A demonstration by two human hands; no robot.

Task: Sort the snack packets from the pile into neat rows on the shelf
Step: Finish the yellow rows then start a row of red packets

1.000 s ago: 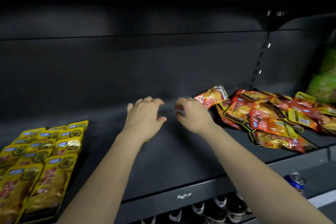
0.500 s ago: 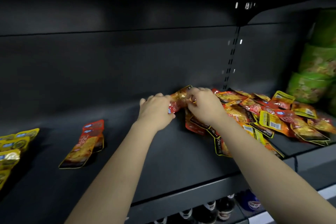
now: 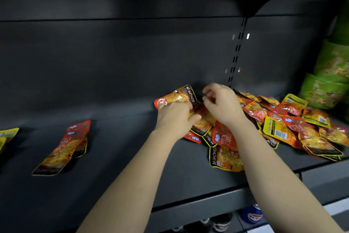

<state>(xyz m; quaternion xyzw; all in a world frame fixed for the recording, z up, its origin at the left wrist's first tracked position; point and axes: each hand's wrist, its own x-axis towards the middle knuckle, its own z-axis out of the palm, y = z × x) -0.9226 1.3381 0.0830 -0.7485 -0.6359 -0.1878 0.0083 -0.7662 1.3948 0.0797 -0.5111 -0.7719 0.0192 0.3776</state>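
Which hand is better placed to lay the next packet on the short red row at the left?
Left. The left hand grips a lifted orange-red foil KONCHEW packet and is nearer the short row of red foil packets. The right hand hovers over the loose pile of foil packets, farther away.

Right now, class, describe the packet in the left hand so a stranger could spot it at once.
Find the dark shelf, then the jumbled pile of packets on its right. At the pile's left edge, the left hand grips one red-and-yellow packet, the only one raised above the rest.
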